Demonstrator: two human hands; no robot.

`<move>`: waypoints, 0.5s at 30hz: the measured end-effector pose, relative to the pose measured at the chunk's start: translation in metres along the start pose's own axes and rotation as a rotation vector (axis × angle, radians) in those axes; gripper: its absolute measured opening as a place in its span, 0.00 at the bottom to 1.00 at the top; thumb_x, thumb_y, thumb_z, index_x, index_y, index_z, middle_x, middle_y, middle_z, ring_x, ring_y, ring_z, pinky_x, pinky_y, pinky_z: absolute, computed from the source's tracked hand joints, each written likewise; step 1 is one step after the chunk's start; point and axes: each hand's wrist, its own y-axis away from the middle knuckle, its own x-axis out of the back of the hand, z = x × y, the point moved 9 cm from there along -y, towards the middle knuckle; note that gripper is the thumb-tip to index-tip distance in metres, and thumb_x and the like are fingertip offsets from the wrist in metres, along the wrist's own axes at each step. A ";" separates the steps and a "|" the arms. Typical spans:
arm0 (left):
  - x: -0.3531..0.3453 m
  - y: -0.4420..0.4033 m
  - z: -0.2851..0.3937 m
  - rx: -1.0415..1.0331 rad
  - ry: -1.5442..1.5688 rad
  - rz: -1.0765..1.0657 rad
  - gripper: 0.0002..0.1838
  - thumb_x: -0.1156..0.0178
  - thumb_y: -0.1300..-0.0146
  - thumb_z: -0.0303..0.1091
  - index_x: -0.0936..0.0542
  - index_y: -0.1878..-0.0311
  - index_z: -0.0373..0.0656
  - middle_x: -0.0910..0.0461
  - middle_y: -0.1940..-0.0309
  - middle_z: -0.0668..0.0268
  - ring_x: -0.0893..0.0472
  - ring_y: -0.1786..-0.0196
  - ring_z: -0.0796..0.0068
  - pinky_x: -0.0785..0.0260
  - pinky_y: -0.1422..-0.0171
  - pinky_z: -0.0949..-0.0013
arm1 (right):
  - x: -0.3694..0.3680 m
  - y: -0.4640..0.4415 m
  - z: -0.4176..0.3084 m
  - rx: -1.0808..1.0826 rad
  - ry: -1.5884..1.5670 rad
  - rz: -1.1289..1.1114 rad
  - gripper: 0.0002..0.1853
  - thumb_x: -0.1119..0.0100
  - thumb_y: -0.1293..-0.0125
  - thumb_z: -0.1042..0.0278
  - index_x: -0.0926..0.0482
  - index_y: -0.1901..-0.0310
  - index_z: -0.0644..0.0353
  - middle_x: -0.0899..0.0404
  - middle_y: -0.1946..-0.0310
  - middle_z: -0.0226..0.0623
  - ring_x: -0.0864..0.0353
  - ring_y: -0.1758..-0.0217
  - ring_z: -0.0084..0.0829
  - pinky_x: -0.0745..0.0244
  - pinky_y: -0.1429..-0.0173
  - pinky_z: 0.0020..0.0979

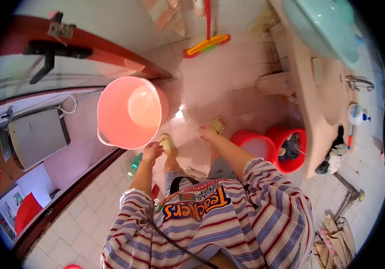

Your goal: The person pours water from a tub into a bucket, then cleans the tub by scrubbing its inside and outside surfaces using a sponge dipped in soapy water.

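Note:
A large pink bucket point(156, 105) tilts its wide mouth toward me beside the doorway, and its inside looks bare. My left hand point(151, 151) is just below the bucket's near rim, fingers loosely curled and a little apart. Whether it touches the rim is hard to tell. Over the floor near my right slipper point(218, 124), my right hand point(208, 133) hangs with relaxed fingers and nothing visible in it. Below the bucket, my left slipper point(167, 144) shows beside my left hand.
Two red buckets, one with whitish contents point(269, 142) and one with dark items point(304, 157), stand at right beneath the washbasin counter point(298, 58). A yellow-and-red broom point(207, 45) is ahead on the tiles. The brown-framed door point(107, 49) stands at left.

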 end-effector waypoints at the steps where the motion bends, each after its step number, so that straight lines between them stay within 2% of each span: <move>1: 0.013 0.015 0.002 -0.020 -0.016 0.018 0.21 0.41 0.40 0.40 0.30 0.47 0.41 0.22 0.59 0.57 0.20 0.61 0.63 0.28 0.55 0.64 | -0.034 0.027 -0.029 -0.126 -0.082 -0.090 0.28 0.45 0.39 0.48 0.30 0.39 0.51 0.22 0.53 0.40 0.22 0.58 0.30 0.25 0.60 0.38; 2: 0.028 0.036 -0.002 -0.036 -0.032 0.040 0.19 0.41 0.40 0.38 0.29 0.48 0.40 0.21 0.61 0.58 0.20 0.61 0.65 0.28 0.55 0.65 | -0.067 0.063 -0.066 -0.256 -0.149 -0.169 0.28 0.45 0.39 0.47 0.29 0.40 0.51 0.22 0.54 0.41 0.22 0.58 0.28 0.25 0.58 0.35; 3: -0.002 -0.032 -0.031 -0.012 0.008 -0.060 0.19 0.41 0.40 0.38 0.29 0.48 0.40 0.21 0.61 0.58 0.20 0.61 0.65 0.28 0.55 0.65 | -0.043 0.020 -0.039 -0.305 -0.104 -0.080 0.28 0.45 0.39 0.47 0.29 0.40 0.51 0.22 0.54 0.41 0.22 0.58 0.28 0.25 0.58 0.35; 5: 0.042 -0.035 -0.035 0.003 -0.024 -0.024 0.18 0.42 0.39 0.38 0.29 0.49 0.40 0.21 0.62 0.59 0.20 0.62 0.67 0.28 0.55 0.66 | -0.100 -0.013 -0.069 -0.262 -0.155 -0.104 0.29 0.44 0.39 0.46 0.28 0.44 0.59 0.22 0.54 0.47 0.22 0.53 0.36 0.25 0.55 0.36; 6: 0.071 -0.035 -0.038 -0.022 -0.010 -0.005 0.18 0.43 0.38 0.38 0.29 0.49 0.40 0.21 0.61 0.59 0.20 0.62 0.68 0.28 0.55 0.66 | -0.143 -0.022 -0.077 -0.263 -0.161 -0.136 0.29 0.44 0.39 0.46 0.28 0.44 0.59 0.22 0.54 0.47 0.22 0.53 0.36 0.25 0.55 0.36; 8: 0.105 -0.040 -0.043 -0.034 0.019 0.021 0.16 0.43 0.38 0.38 0.29 0.50 0.41 0.21 0.62 0.61 0.20 0.64 0.70 0.28 0.58 0.68 | -0.143 -0.044 -0.108 -0.058 0.031 0.436 0.29 0.45 0.40 0.44 0.26 0.51 0.66 0.21 0.56 0.52 0.21 0.51 0.44 0.25 0.52 0.39; 9: 0.122 -0.039 -0.048 -0.042 0.042 0.042 0.15 0.43 0.38 0.37 0.28 0.52 0.41 0.21 0.63 0.62 0.20 0.65 0.71 0.29 0.60 0.70 | -0.154 -0.043 -0.120 -0.062 0.027 0.432 0.29 0.45 0.40 0.44 0.26 0.51 0.66 0.21 0.56 0.52 0.21 0.51 0.44 0.25 0.52 0.39; 11: 0.158 -0.043 -0.062 -0.033 0.060 0.063 0.15 0.43 0.38 0.38 0.29 0.51 0.41 0.21 0.62 0.62 0.20 0.64 0.71 0.29 0.59 0.70 | -0.172 -0.032 -0.151 -0.101 -0.096 0.271 0.28 0.46 0.39 0.46 0.26 0.54 0.71 0.22 0.54 0.55 0.22 0.48 0.47 0.26 0.49 0.41; 12: 0.177 -0.047 -0.070 -0.014 0.084 0.105 0.16 0.43 0.38 0.37 0.29 0.50 0.42 0.21 0.62 0.62 0.20 0.64 0.70 0.28 0.59 0.69 | -0.174 -0.039 -0.152 -0.102 -0.100 0.280 0.28 0.46 0.39 0.46 0.26 0.54 0.71 0.22 0.54 0.55 0.22 0.48 0.47 0.26 0.49 0.41; 15: 0.220 -0.065 -0.090 0.042 0.128 0.153 0.17 0.44 0.38 0.37 0.31 0.49 0.42 0.22 0.63 0.62 0.21 0.65 0.68 0.28 0.59 0.67 | -0.166 -0.059 -0.146 -0.011 0.236 0.354 0.22 0.47 0.40 0.55 0.24 0.57 0.70 0.21 0.58 0.56 0.21 0.52 0.49 0.26 0.50 0.42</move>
